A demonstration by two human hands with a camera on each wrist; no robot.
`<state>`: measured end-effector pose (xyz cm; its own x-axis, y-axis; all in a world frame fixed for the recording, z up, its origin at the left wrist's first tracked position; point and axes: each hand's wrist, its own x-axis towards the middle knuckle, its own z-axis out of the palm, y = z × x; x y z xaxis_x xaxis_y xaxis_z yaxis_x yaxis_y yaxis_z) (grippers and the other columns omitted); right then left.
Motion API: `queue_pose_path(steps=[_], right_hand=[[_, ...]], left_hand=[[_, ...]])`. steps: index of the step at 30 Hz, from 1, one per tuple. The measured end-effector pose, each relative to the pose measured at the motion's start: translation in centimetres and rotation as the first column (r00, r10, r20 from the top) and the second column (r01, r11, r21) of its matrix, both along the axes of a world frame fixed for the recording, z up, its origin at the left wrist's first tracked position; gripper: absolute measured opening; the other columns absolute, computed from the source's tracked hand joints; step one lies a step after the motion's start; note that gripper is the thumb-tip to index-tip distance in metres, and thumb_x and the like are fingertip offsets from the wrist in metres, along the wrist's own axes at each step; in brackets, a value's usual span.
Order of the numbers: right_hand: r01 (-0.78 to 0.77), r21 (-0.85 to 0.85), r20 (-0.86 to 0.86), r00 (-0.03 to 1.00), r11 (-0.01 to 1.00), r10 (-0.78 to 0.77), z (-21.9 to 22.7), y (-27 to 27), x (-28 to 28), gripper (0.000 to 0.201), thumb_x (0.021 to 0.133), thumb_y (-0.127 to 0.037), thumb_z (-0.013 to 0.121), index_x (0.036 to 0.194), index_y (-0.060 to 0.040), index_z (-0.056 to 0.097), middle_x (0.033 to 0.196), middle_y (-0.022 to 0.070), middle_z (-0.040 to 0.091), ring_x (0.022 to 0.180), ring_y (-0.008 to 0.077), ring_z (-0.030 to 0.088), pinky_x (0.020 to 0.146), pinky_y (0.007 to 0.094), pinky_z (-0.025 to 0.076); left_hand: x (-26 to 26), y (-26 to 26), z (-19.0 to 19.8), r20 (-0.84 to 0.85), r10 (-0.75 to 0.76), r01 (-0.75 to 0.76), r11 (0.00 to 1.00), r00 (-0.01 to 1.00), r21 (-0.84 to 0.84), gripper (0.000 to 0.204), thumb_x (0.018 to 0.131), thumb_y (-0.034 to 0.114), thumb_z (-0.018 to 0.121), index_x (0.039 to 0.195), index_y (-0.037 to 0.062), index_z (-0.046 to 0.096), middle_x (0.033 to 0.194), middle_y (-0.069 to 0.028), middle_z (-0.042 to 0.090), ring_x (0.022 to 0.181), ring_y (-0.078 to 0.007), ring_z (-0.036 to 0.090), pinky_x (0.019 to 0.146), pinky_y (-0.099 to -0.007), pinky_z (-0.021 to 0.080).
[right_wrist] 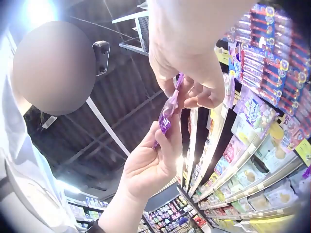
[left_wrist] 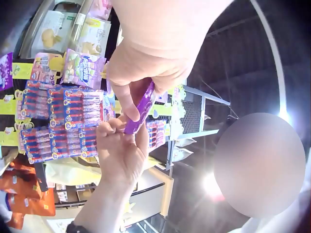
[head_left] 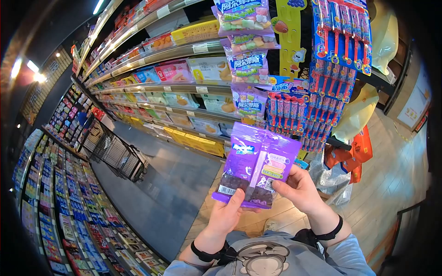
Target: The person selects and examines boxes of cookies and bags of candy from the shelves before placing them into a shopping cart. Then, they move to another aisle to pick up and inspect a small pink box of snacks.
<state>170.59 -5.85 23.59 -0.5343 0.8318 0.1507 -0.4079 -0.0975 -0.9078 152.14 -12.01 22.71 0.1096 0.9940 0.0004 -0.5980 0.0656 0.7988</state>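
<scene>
In the head view both hands hold up a purple candy bag (head_left: pixel 256 166) with a barcode and dark sweets showing through its window. My left hand (head_left: pixel 234 204) pinches the bag's lower left edge, thumb on the front. The lower right side is gripped by my right hand (head_left: pixel 289 186). In the left wrist view the bag (left_wrist: pixel 141 104) is seen edge-on between the left hand (left_wrist: pixel 146 63) and the right hand (left_wrist: pixel 119 145). The right wrist view also shows the bag (right_wrist: pixel 168 112) edge-on, with the right hand (right_wrist: pixel 194 73) above and the left hand (right_wrist: pixel 153 162) below.
Hanging strips of purple candy bags (head_left: pixel 248 64) and red-and-blue carded items (head_left: pixel 331 69) are just behind the held bag. Long snack shelves (head_left: pixel 175 87) run off to the left. A wire shopping cart (head_left: pixel 115 156) stands in the aisle. Orange bags (head_left: pixel 357 149) hang at the right.
</scene>
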Motion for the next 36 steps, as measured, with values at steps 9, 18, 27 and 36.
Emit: queue_pose_path(steps=[9, 18, 27, 36], right_hand=[[0.194, 0.088, -0.025, 0.981, 0.977, -0.192, 1.5, 0.9, 0.5, 0.023, 0.087, -0.004, 0.059, 0.109, 0.0012, 0.056, 0.096, 0.0022, 0.063, 0.084, 0.0067, 0.057, 0.073, 0.0217, 0.045], [0.242, 0.437, 0.215, 0.907, 0.867, -0.361, 4.5, 1.3, 1.0, 0.013, 0.083, -0.004, 0.064, 0.093, 0.0032, 0.064, 0.076, 0.0047, 0.065, 0.068, 0.0054, 0.058, 0.061, 0.0212, 0.048], [0.249, 0.503, 0.185, 0.904, 0.827, -0.385, 5.0, 1.5, 1.7, 0.012, 0.082, -0.001, 0.063, 0.092, 0.0036, 0.064, 0.075, 0.0043, 0.065, 0.067, 0.0049, 0.058, 0.059, 0.0209, 0.047], [0.241, 0.616, 0.287, 0.818, 0.750, -0.498, 4.3, 2.1, 1.4, 0.026, 0.077, -0.002, 0.064, 0.103, 0.0002, 0.059, 0.087, 0.0092, 0.061, 0.078, 0.0164, 0.057, 0.069, 0.0293, 0.046]], left_hand=[[-1.9, 0.0, 1.0, -0.353, -0.074, 0.101, 0.993, 0.933, 0.061, 0.041, 0.087, 0.003, 0.056, 0.126, -0.0015, 0.042, 0.115, -0.0105, 0.057, 0.105, -0.0187, 0.056, 0.089, -0.0341, 0.047], [1.0, -0.2, 1.6, -0.345, -0.071, 0.091, 0.995, 0.936, 0.043, 0.050, 0.078, -0.007, 0.063, 0.124, 0.0006, 0.045, 0.118, -0.0088, 0.055, 0.108, -0.0165, 0.053, 0.093, -0.0324, 0.044], [1.7, -0.1, 1.8, -0.337, -0.065, 0.072, 0.997, 0.939, 0.007, 0.048, 0.078, -0.008, 0.063, 0.122, 0.0013, 0.048, 0.115, -0.0086, 0.057, 0.106, -0.0167, 0.054, 0.091, -0.0316, 0.046], [2.1, 0.4, 1.0, -0.356, -0.012, 0.009, 1.000, 0.934, -0.009, 0.042, 0.081, -0.007, 0.062, 0.120, 0.0006, 0.049, 0.113, -0.0083, 0.057, 0.103, -0.0152, 0.055, 0.088, -0.0304, 0.048]])
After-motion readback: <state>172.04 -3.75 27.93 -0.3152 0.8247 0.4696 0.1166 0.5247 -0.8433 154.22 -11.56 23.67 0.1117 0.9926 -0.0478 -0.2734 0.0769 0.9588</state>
